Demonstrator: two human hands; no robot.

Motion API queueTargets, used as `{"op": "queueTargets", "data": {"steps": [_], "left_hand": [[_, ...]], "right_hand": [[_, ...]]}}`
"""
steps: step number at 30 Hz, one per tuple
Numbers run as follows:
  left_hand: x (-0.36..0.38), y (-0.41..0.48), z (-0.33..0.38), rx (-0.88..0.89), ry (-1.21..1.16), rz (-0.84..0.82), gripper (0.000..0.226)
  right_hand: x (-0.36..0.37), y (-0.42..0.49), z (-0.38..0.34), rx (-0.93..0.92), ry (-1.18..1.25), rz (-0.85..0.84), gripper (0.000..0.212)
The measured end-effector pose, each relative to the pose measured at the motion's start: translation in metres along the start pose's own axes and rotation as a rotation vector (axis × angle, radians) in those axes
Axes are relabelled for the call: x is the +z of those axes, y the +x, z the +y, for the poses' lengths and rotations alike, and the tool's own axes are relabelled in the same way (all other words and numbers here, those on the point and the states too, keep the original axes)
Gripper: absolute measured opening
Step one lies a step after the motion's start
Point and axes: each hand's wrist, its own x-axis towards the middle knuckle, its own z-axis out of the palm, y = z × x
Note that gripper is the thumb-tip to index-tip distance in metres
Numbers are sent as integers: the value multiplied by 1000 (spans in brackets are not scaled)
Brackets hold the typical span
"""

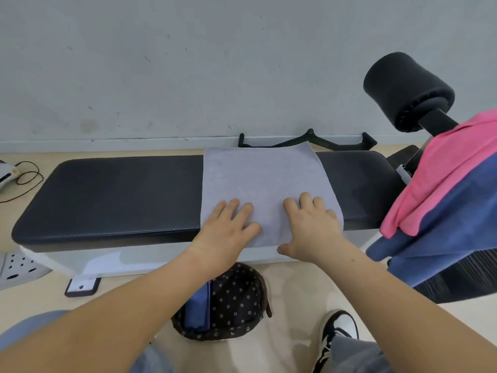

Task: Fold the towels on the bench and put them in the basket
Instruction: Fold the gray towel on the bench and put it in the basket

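Note:
A grey towel (258, 176) lies spread flat across the black padded bench (115, 195), its near edge hanging a little over the front. My left hand (228, 227) rests flat on its near left part with straight fingers. My right hand (312, 227) lies flat on the near right part, thumb off the front edge. On the floor below stands a dark flower-patterned basket (236, 300) holding a folded blue towel (199, 305). A pink towel (441, 170) and a dark blue towel (443, 227) hang over a chair at the right.
A black mesh chair (462, 281) stands at the right, under the hanging towels. A black foam roller pad (406, 90) sticks up at the bench's right end. Behind the bench a black handle bar (309, 141) lies against the wall. My shoe (336, 335) is on the floor beside the basket.

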Motion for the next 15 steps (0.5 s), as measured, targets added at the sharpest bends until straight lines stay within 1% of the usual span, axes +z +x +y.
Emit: {"op": "queueTargets", "data": {"steps": [3, 5, 7, 10, 12, 15], "left_hand": [[-12, -5, 1, -44, -202, 76, 39], [-23, -7, -2, -103, -320, 181, 28], [-31, -7, -5, -120, -371, 240, 19], [-40, -8, -5, -140, -391, 255, 11], [-44, -8, -3, -144, -387, 257, 10], [-46, -7, -4, -173, -378, 248, 12]], "right_hand": [[0, -1, -5, 2, 5, 24, 89], [-2, -2, -13, -43, 13, 93, 94], [-1, -4, -23, -130, 9, 193, 93], [10, -1, -30, -192, 60, 257, 73], [17, 6, -28, -191, 60, 284, 58], [20, 12, -26, -224, 74, 343, 43]]}}
